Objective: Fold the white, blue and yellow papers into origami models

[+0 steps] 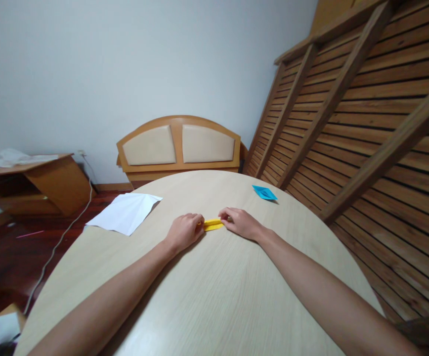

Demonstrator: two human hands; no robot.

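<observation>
Both hands, left hand (pixel 185 229) and right hand (pixel 239 223), pinch opposite ends of a narrow folded yellow paper strip (pixel 213 225) on the round pale wooden table (pixel 214 296).

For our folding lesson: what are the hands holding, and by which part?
A narrow folded yellow paper on the round table: the left hand pinches its left end, the right hand its right end.

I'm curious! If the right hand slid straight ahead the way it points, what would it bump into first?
The right hand points leftward at the yellow folded paper, which it already touches; just beyond that is probably the left hand.
</observation>
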